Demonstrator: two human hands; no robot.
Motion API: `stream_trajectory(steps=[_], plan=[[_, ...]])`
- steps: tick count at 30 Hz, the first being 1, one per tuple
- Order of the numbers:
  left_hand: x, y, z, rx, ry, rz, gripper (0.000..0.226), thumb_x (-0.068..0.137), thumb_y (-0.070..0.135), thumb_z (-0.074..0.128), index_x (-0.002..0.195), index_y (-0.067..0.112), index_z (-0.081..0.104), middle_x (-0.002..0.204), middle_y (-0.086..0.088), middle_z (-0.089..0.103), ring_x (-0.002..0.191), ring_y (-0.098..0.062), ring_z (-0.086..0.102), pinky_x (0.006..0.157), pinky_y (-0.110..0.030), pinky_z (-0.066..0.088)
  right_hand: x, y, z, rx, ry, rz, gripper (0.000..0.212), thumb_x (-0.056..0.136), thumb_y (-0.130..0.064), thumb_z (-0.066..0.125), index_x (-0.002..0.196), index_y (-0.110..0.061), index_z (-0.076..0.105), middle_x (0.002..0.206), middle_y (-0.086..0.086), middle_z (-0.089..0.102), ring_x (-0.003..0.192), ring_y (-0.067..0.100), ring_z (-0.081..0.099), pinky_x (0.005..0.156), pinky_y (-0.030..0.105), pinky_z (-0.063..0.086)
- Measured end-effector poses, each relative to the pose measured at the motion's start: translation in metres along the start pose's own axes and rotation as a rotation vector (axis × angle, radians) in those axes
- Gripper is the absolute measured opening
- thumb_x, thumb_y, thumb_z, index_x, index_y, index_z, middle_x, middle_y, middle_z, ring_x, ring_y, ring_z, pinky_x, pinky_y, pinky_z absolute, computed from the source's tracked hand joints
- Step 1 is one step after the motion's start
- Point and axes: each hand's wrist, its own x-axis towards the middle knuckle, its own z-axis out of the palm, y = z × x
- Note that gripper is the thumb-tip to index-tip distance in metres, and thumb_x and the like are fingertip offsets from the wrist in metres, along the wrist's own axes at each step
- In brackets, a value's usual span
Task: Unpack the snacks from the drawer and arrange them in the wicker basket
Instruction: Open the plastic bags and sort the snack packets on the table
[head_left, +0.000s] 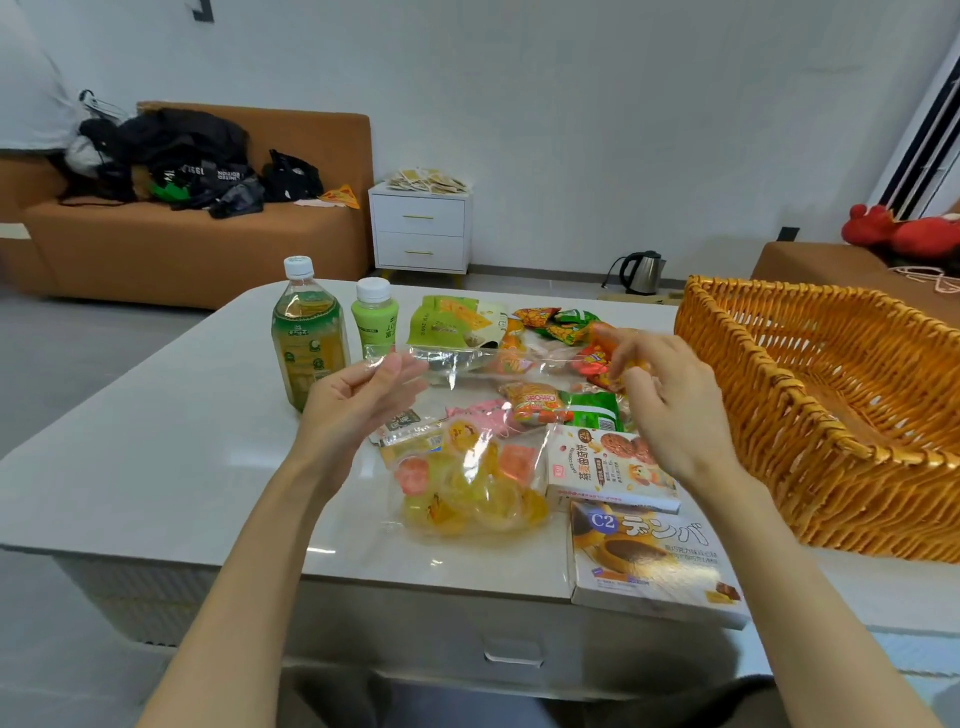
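Two forearms reach in from the near edge. The left hand and right hand are held apart above the worktop, each pinching an end of a clear bag stretched between them, though the right grip is partly hidden. The snacks lie spread on the worktop, and the wicker basket at right looks unfilled. Unpacking seems nearly done. Next, the bag wants setting aside and the packets lifting into the basket.

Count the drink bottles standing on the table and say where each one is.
2. The tall tea bottle stands near the table's far left corner; the shorter green bottle stands just right of it. The snack pile may hide others.
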Motion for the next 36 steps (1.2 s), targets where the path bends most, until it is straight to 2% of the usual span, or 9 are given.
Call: stream_trajectory(steps=[2, 4, 7, 10, 13, 25, 30, 34, 36], plan=[[-0.001, 0.001, 0.004, -0.008, 0.014, 0.011, 0.025, 0.091, 0.023, 0.061, 0.113, 0.012, 0.068, 0.108, -0.002, 0.073, 0.1, -0.016, 0.069, 0.085, -0.024, 0.056, 0.0, -0.026, 0.007, -0.019, 0.036, -0.061, 0.01, 0.088, -0.028, 0.043, 0.092, -0.025, 0.052, 0.125, -0.008, 0.058, 0.109, 0.001, 0.042, 0.08, 0.016, 0.036], [-0.004, 0.001, 0.007, -0.013, 0.021, 0.027, 0.03, 0.083, 0.022, 0.067, 0.111, 0.01, 0.069, 0.105, -0.003, 0.074, 0.099, -0.018, 0.07, 0.086, -0.026, 0.056, 0.005, -0.047, 0.022, -0.123, -0.066, -0.19, 0.029, 0.09, -0.041, 0.052, 0.112, -0.022, 0.056, 0.127, -0.007, 0.057, 0.116, 0.006, 0.044, 0.095, 0.024, 0.039], [-0.009, 0.002, 0.01, 0.033, 0.02, 0.077, 0.036, 0.075, 0.025, 0.072, 0.107, 0.009, 0.071, 0.098, -0.002, 0.075, 0.093, -0.016, 0.071, 0.076, -0.021, 0.056, 0.02, -0.064, 0.043, -0.241, -0.253, -0.253, 0.051, 0.088, -0.059, 0.054, 0.126, -0.025, 0.055, 0.124, -0.01, 0.062, 0.119, 0.012, 0.05, 0.116, 0.036, 0.02], [-0.01, 0.005, 0.011, 0.046, 0.031, 0.108, 0.029, 0.075, 0.021, 0.074, 0.1, 0.008, 0.073, 0.092, -0.005, 0.075, 0.089, -0.017, 0.072, 0.071, -0.019, 0.054, 0.039, -0.068, 0.043, -0.212, -0.361, -0.21, 0.036, 0.082, -0.061, 0.061, 0.098, -0.03, 0.068, 0.099, -0.015, 0.07, 0.093, 0.006, 0.062, 0.09, 0.033, 0.045], [-0.008, 0.007, 0.011, 0.089, 0.028, 0.133, 0.017, 0.075, 0.016, 0.076, 0.092, 0.012, 0.075, 0.088, -0.004, 0.076, 0.086, -0.016, 0.071, 0.07, -0.019, 0.054, 0.049, -0.066, 0.039, -0.011, -0.496, -0.152, 0.019, 0.077, -0.05, 0.074, 0.074, -0.033, 0.066, 0.069, -0.018, 0.065, 0.068, -0.003, 0.06, 0.064, 0.023, 0.046], [-0.004, 0.007, 0.003, 0.129, 0.019, 0.165, 0.022, 0.096, 0.019, 0.052, 0.104, 0.012, 0.07, 0.087, 0.006, 0.076, 0.088, -0.008, 0.071, 0.073, -0.014, 0.053, 0.045, -0.016, 0.024, 0.124, -0.44, -0.021, 0.011, 0.074, -0.028, 0.08, 0.084, -0.022, 0.078, 0.074, -0.01, 0.072, 0.068, 0.0, 0.064, 0.059, 0.016, 0.051], [-0.004, 0.004, 0.001, 0.138, 0.008, 0.147, 0.03, 0.099, 0.032, 0.041, 0.102, 0.02, 0.069, 0.094, 0.005, 0.075, 0.096, -0.008, 0.07, 0.084, -0.014, 0.051, 0.034, -0.006, 0.011, 0.368, -0.467, 0.028, 0.012, 0.079, -0.009, 0.074, 0.091, -0.01, 0.077, 0.083, -0.01, 0.074, 0.073, 0.0, 0.068, 0.066, 0.01, 0.05], [-0.004, 0.002, 0.0, 0.168, 0.021, 0.112, 0.036, 0.084, 0.045, 0.056, 0.103, 0.019, 0.071, 0.1, 0.009, 0.074, 0.105, -0.002, 0.064, 0.091, -0.02, 0.049, 0.028, -0.001, 0.0, 0.399, -0.519, 0.052, 0.023, 0.087, 0.002, 0.065, 0.106, -0.01, 0.073, 0.101, -0.005, 0.074, 0.089, 0.008, 0.07, 0.075, 0.017, 0.055], [-0.005, 0.004, 0.004, 0.195, -0.007, 0.094, 0.037, 0.07, 0.037, 0.072, 0.103, 0.019, 0.072, 0.098, 0.01, 0.074, 0.097, -0.001, 0.067, 0.082, -0.016, 0.053, 0.025, -0.003, 0.0, 0.341, -0.514, 0.078, 0.02, 0.088, -0.01, 0.067, 0.106, -0.017, 0.07, 0.106, -0.012, 0.071, 0.097, 0.004, 0.068, 0.08, 0.023, 0.057]])
